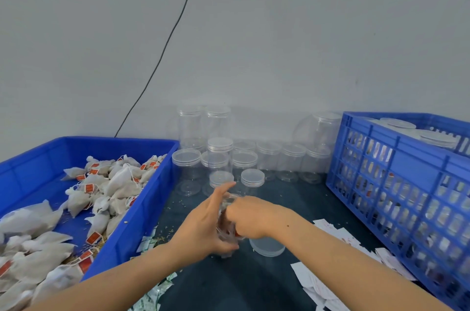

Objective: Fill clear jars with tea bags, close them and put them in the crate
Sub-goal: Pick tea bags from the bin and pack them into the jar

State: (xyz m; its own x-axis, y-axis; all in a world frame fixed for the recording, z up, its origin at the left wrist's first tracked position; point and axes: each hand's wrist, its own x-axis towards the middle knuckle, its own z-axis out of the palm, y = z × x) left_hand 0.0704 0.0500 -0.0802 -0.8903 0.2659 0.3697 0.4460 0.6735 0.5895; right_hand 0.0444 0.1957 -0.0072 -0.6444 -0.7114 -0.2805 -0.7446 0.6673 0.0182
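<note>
We steady the open jar (pixel 227 219) with our left hand (pixel 203 224), fingers spread along its side, so our right hand (pixel 245 217), seemingly pinching tea bags, can stuff them in.

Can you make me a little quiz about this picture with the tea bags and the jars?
1. True or false: the loose lid lying on the table is on the jar that the hands are working on.
2. Where are the loose tea bags kept? A) in the blue tray on the left, B) in the blue crate on the right, C) on the floor.
3. Fill the gap: the right hand is pushing into the jar while the ____ hand steadies its side.

Key: 1 false; 2 A; 3 left.
</note>
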